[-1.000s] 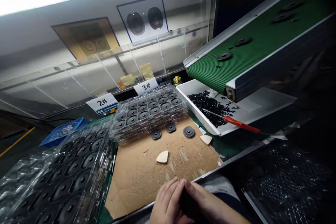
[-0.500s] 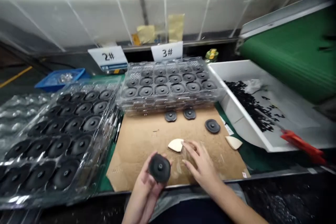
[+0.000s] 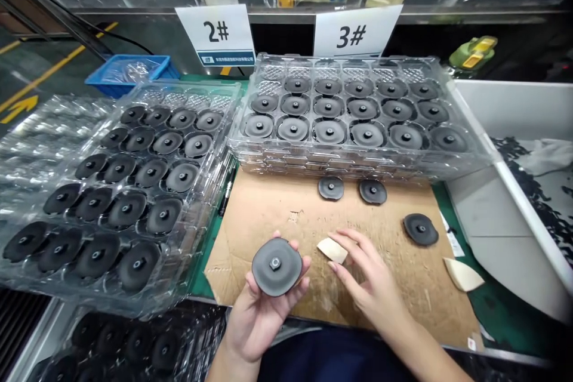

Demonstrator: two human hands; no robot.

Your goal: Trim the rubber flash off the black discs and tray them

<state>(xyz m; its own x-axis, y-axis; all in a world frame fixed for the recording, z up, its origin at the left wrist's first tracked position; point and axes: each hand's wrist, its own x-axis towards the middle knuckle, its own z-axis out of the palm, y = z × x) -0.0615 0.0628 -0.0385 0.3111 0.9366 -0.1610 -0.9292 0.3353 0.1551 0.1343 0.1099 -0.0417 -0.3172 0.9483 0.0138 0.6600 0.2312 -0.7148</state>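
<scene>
My left hand [image 3: 264,316] holds a black rounded disc [image 3: 289,271] from beneath, its face with a small raised centre boss turned up. Thumb and fingers of my right hand [image 3: 367,274] pinch a cream wedge-shaped sponge [image 3: 330,249] just right of the disc, over the cardboard sheet [image 3: 264,203]. Similar black discs lie on that sheet: one [image 3: 330,188] and another [image 3: 372,191] near its far edge, and a third [image 3: 421,229] at the right. A second cream wedge [image 3: 464,274] rests at the sheet's right edge.
Stacked clear trays [image 3: 286,149] of discs stand behind the cardboard; another disc-filled tray [image 3: 179,250] is at left. A white bin [image 3: 483,239] with small black pieces borders the right. Farther back are a blue basket [image 3: 105,80] and signs marked 2# [image 3: 233,21] and 3# [image 3: 376,24].
My right hand has closed its fingers on the cream wedge, which lay flat on the cardboard before. My left hand still holds the disc. The view has shifted left and closer.
</scene>
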